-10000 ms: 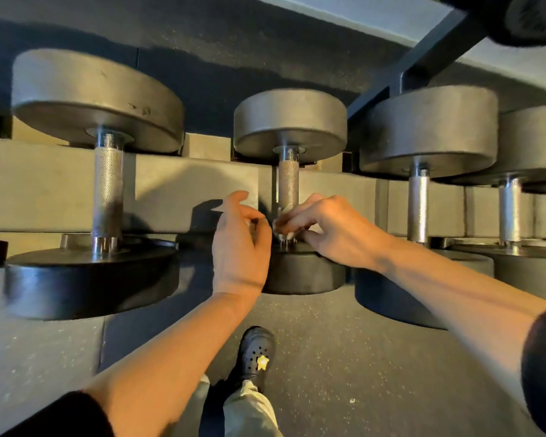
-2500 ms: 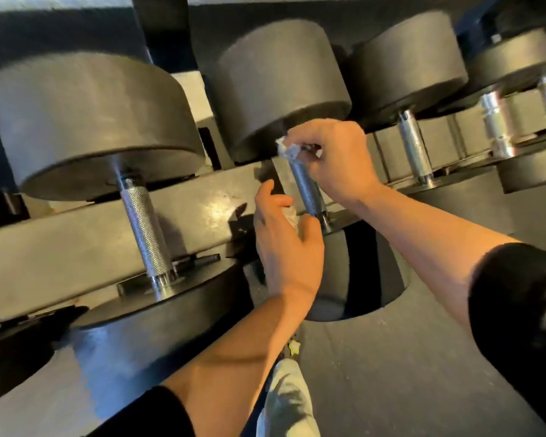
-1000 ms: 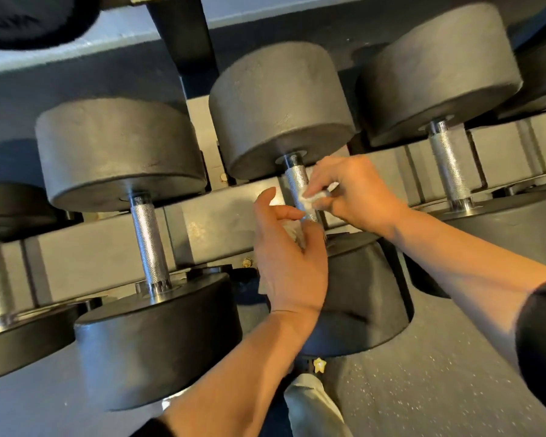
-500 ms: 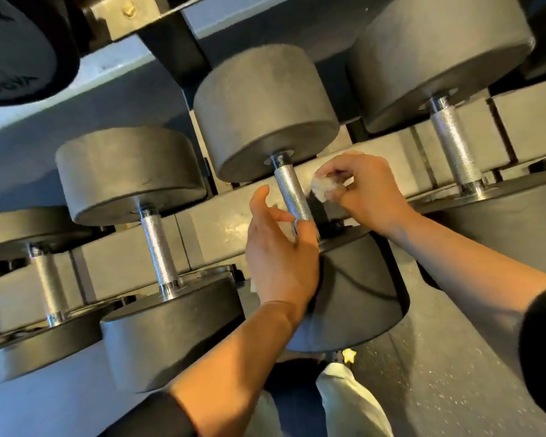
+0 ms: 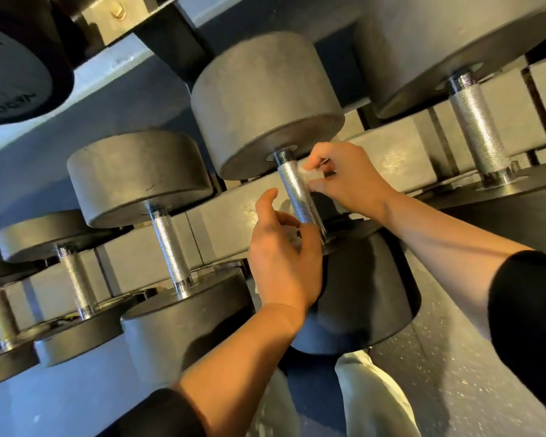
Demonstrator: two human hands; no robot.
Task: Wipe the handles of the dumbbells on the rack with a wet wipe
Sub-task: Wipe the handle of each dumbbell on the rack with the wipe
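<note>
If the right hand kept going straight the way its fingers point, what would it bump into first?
Most likely the knurled handle of the middle dumbbell: the right hand pinches a wipe that seems nearly against it, though depth is hard to judge.

Between the two hands runs a bright knurled steel dumbbell handle [image 5: 300, 197], its crosshatch rough and glinting, with a smooth dark collar just above the right fingertips. Pinched in the right hand's fingertips [image 5: 316, 184] is a thin, crumpled white wet wipe [image 5: 304, 175], soft and slightly translucent. Above those fingers, the round grey dumbbell head [image 5: 265, 102] looks matt and faintly grainy, like dusty rubber. Below the left hand [image 5: 284, 263], the nearer black head [image 5: 369, 298] is smoother with a dull sheen. The beige painted metal rack rail [image 5: 227, 216] behind the fingers shows scuffs.
</note>
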